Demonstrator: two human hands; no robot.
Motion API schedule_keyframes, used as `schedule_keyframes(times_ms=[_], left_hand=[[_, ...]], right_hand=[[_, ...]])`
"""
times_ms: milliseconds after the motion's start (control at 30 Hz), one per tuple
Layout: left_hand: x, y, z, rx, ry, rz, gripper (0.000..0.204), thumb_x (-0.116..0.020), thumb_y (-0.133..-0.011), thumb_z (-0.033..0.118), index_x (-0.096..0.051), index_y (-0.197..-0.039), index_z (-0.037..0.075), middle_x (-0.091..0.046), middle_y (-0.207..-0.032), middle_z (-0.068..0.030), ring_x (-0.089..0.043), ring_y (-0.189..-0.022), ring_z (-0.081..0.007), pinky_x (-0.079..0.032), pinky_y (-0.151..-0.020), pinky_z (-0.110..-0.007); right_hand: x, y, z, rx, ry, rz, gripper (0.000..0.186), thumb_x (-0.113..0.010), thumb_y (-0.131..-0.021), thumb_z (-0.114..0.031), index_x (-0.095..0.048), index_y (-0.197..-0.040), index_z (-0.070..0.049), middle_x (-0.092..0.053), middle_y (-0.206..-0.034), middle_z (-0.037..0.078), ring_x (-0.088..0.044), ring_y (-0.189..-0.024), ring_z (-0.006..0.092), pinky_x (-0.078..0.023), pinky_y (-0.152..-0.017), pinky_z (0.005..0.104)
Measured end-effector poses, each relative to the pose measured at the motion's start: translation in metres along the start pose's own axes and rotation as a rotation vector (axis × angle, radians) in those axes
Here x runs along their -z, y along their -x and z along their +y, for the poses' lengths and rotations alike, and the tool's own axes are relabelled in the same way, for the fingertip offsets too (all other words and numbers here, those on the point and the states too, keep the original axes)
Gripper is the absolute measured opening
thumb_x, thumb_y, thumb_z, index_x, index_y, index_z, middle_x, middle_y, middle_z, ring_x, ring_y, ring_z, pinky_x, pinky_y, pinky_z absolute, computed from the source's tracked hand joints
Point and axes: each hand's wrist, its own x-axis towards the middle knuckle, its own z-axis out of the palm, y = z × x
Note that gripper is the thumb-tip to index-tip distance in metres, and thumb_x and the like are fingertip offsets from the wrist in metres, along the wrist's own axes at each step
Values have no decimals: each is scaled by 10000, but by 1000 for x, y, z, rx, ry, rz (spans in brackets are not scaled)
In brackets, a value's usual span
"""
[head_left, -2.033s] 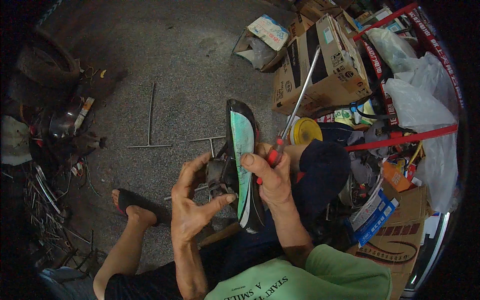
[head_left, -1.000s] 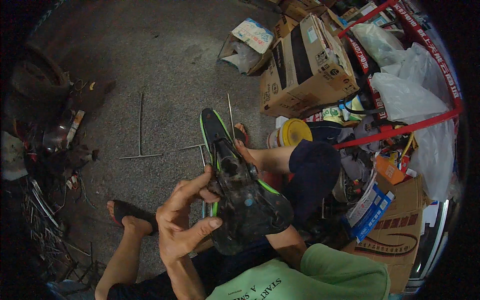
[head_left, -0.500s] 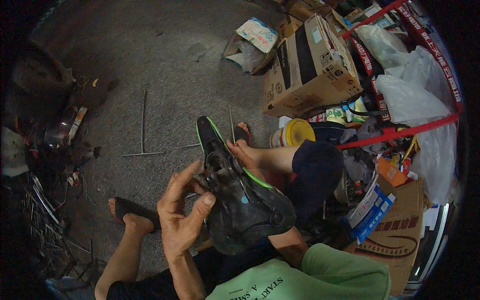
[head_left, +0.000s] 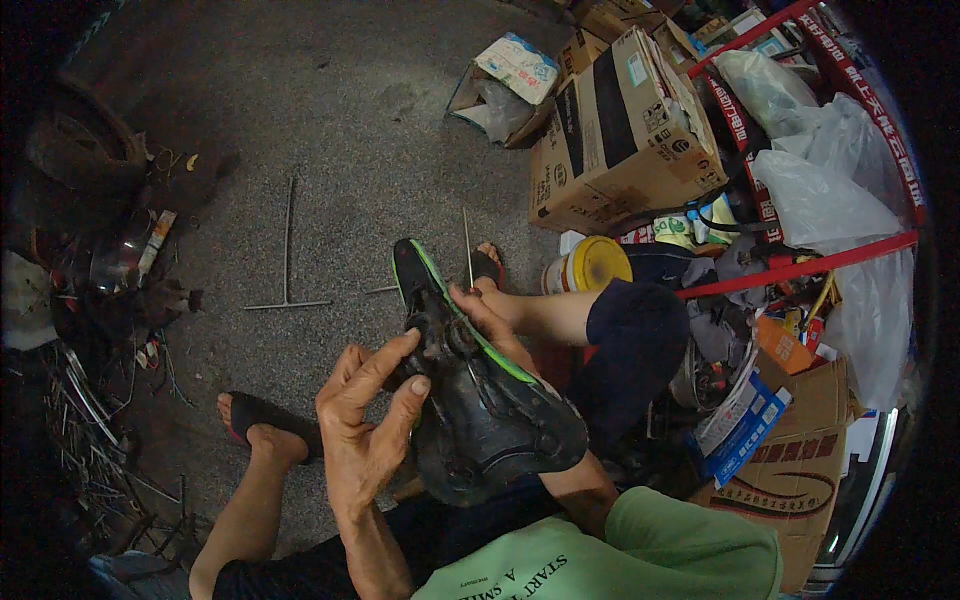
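Note:
A black bicycle saddle [head_left: 490, 420] with a bright green edge is held over my lap, its underside up and its narrow nose pointing away. My right hand [head_left: 492, 318] grips its right edge from beneath, and most of those fingers are hidden behind the saddle. At the left side of the saddle, my left hand [head_left: 365, 410] has thumb and index finger bent about the dark saddle clamp [head_left: 425, 345]. The index fingertip touches the clamp; what lies between finger and thumb is dark and hard to make out.
A T-shaped metal rod [head_left: 288, 250] lies on the grey floor ahead. To the right stand a large cardboard box [head_left: 625, 140], a yellow-lidded bucket [head_left: 600, 264] and plastic bags [head_left: 815, 195] by a red-framed rack. Thin metal scraps [head_left: 95, 400] and a tyre [head_left: 85, 145] are at left.
My left index finger has straightened and moved up and right onto the clamp. The saddle has tilted slightly in my right hand, which keeps its grip.

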Motion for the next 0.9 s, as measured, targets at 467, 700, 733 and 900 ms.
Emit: schedule_keyframes(times_ms=[467, 700, 733, 900], left_hand=[[-16, 0, -11, 328, 229, -7, 686, -858, -661, 208, -583, -1234, -48, -548, -1035, -100, -564, -965, -212, -438, -905, -329], [-21, 2, -16, 408, 400, 18, 659, -828, -699, 163, -555, -1254, -63, -604, -1068, -124, -586, -1006, -201, -457, -914, -319], [-22, 1, -13, 446, 459, 22, 661, -823, -701, 153, -547, -1262, -62, -614, -1073, -123, -591, -1008, -198, -458, -919, -319], [-23, 2, -16, 470, 589, 41, 654, -800, -699, 104, -532, -1273, -58, -634, -1081, -116, -606, -994, -190, -459, -936, -320]], right_hand=[[-24, -11, -30, -7, 109, 443, 257, -647, -905, -313, -645, -969, -64, -627, -861, -3, -574, -733, 86, -459, -684, 241], [-29, -6, -32, 120, 274, 496, 348, -708, -861, -377, -646, -690, -81, -569, -677, -55, -473, -618, 47, -366, -563, 246], [-30, -5, -33, 131, 282, 504, 354, -711, -858, -378, -635, -674, -85, -557, -670, -60, -462, -613, 45, -359, -559, 246], [-30, -2, -35, 144, 310, 474, 368, -723, -847, -377, -597, -650, -92, -528, -653, -72, -447, -607, 41, -354, -558, 250]])
